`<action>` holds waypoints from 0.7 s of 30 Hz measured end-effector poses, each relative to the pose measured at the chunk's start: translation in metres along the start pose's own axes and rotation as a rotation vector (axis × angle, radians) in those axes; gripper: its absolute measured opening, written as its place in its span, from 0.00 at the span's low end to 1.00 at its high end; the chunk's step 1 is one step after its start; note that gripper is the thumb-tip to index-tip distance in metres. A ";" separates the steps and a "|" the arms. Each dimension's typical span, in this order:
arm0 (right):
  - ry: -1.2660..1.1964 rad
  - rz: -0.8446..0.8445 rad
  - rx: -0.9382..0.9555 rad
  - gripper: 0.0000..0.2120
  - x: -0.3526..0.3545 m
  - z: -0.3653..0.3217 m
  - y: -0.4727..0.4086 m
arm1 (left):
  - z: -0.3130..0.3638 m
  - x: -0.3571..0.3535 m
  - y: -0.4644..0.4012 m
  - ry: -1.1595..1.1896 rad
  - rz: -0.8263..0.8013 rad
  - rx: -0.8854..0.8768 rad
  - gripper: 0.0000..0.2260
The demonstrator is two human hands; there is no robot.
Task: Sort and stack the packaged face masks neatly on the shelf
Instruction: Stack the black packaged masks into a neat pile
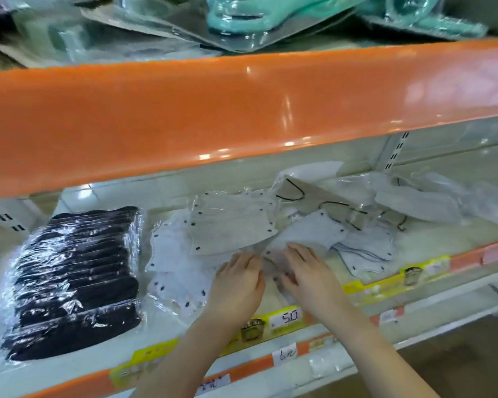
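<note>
Both hands — left hand [236, 285], right hand [308, 275] — lie flat, grip apart, on white masks [230, 225].

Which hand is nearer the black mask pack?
Left. The left hand lies just right of the black mask pack, white masks between; the right hand is farther right.

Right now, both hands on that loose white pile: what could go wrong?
1. The white mask packs lie fanned and overlapping in slick plastic; pushing with the left hand and right hand may slide them toward the shelf edge and off.
2. The black ear loops on the packs behind look tangled; pulling one pack may drag others.
3. The black mask stack sits close; sweeping left could knock it askew.
</note>
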State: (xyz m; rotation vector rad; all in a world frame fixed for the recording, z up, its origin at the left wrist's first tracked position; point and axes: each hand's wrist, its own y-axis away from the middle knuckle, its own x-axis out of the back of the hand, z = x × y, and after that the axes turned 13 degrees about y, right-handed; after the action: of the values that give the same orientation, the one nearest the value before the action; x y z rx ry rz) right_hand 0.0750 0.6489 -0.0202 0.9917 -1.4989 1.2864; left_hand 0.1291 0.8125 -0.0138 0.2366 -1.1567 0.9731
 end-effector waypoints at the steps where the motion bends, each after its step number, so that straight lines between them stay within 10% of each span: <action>1: 0.011 -0.012 -0.012 0.24 -0.001 0.007 0.001 | 0.006 -0.006 -0.003 0.014 -0.012 -0.003 0.14; 11: 0.060 0.016 0.033 0.34 -0.014 0.047 0.004 | 0.036 -0.038 -0.019 -0.027 -0.102 0.078 0.20; 21: 0.010 0.108 0.006 0.21 -0.025 0.047 0.008 | 0.027 -0.050 -0.015 0.050 0.015 -0.015 0.16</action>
State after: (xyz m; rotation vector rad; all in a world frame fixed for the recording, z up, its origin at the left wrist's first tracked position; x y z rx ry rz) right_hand 0.0684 0.6037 -0.0495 0.9176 -1.5601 1.3711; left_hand 0.1191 0.7614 -0.0400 0.1902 -1.1209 0.9783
